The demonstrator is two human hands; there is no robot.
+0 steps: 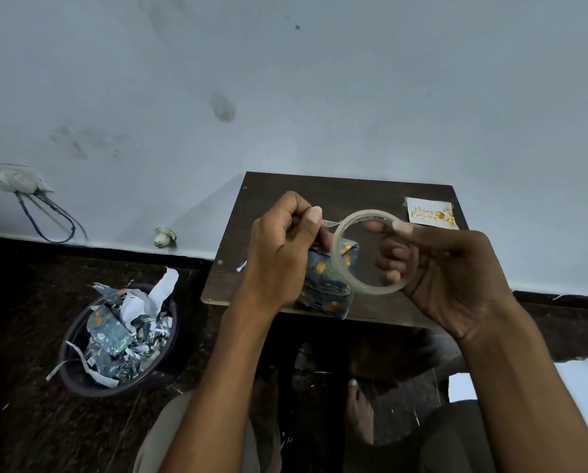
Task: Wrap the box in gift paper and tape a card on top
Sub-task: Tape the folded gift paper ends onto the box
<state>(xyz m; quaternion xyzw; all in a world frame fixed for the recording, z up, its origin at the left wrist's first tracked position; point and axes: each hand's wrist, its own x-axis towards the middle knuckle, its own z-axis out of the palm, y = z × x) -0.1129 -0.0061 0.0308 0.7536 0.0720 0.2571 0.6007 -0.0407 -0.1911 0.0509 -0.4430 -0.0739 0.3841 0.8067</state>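
Note:
A box wrapped in blue patterned gift paper [330,288] lies on the small dark wooden table [371,192], partly hidden behind my hands. My right hand [453,271] holds a roll of clear tape [345,264] above the box, fingers through its ring and thumb on the rim. My left hand [282,254] pinches the loose end of the tape [330,222] between thumb and forefinger, just left of the roll. A white "Happy Birthday" card [431,213] with gold balloons lies at the table's far right corner.
A dark round bin [81,377] full of gift-paper scraps stands on the floor to the left. A wall socket with wires [23,186] hangs on the pale wall. My bare feet [361,411] rest under the table. A white surface [582,387] shows at the right.

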